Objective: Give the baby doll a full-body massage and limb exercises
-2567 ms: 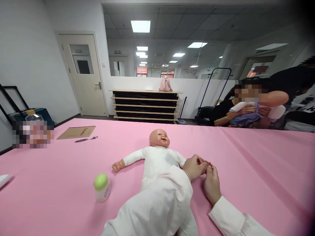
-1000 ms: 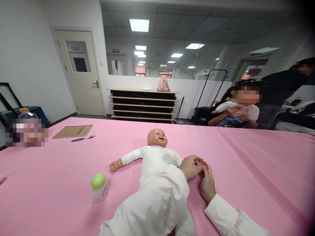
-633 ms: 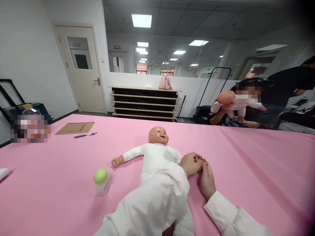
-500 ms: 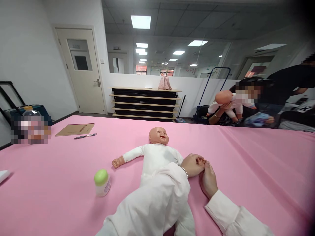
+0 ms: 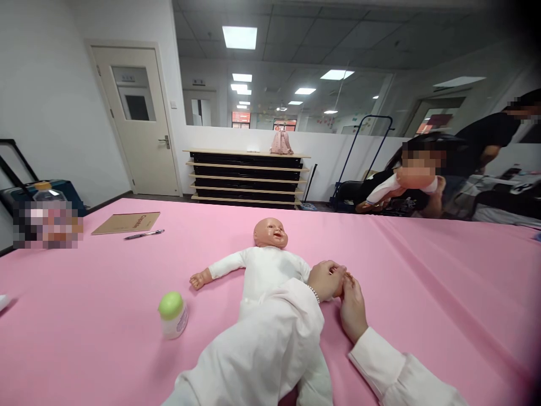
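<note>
On its back on the pink cloth lies a baby doll (image 5: 264, 270) in a white suit, head away from me. My left arm, in a white sleeve, crosses over its body. My left hand (image 5: 325, 280), with a beaded bracelet at the wrist, is closed around the doll's hand at the right. Pressed against that same small hand from the other side is my right hand (image 5: 353, 310), its fingers together. Most of the doll's hand is hidden between mine; only bits of its fingers show. Its other arm stretches out to the left.
Left of the doll stands a small jar with a green lid (image 5: 172, 314). Farther back are a pen (image 5: 144, 234) and a brown notebook (image 5: 125, 223). Beyond the table's right side, a person (image 5: 422, 186) holds another doll, with someone else behind.
Both my hands have shifted very slightly and still hold the doll's hand. In the background, the other person's doll has been raised and turned.
</note>
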Demonstrator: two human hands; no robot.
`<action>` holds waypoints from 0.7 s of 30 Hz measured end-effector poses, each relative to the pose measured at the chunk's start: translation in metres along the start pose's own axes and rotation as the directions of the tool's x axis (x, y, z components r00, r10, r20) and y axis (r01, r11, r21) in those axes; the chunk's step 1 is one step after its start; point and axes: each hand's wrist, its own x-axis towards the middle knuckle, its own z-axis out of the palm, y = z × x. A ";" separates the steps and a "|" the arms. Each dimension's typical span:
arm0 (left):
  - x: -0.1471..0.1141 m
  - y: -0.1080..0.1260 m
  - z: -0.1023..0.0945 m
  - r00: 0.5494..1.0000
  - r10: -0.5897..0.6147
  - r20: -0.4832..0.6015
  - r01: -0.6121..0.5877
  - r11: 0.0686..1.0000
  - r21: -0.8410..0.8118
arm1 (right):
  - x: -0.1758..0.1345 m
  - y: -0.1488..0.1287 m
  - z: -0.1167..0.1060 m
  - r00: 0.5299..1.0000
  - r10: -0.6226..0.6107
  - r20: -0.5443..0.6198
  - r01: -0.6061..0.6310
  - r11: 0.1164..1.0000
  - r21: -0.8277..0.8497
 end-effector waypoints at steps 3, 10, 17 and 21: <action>-0.003 -0.005 0.003 0.995 0.043 0.092 -0.051 0.996 0.079 | 0.008 0.005 -0.004 0.997 0.028 -0.066 -0.029 0.999 -0.017; -0.008 0.001 -0.006 0.991 0.009 0.135 -0.027 0.990 0.136 | 0.008 0.014 -0.007 0.997 0.072 0.036 -0.075 0.993 0.093; -0.003 0.007 -0.010 0.999 0.009 -0.042 -0.004 0.993 0.116 | -0.004 0.000 -0.002 0.989 -0.045 0.138 0.049 0.998 -0.029; -0.002 0.005 -0.008 0.997 -0.024 -0.077 0.033 0.993 0.116 | -0.003 -0.003 -0.001 0.991 -0.021 0.134 0.034 0.994 -0.100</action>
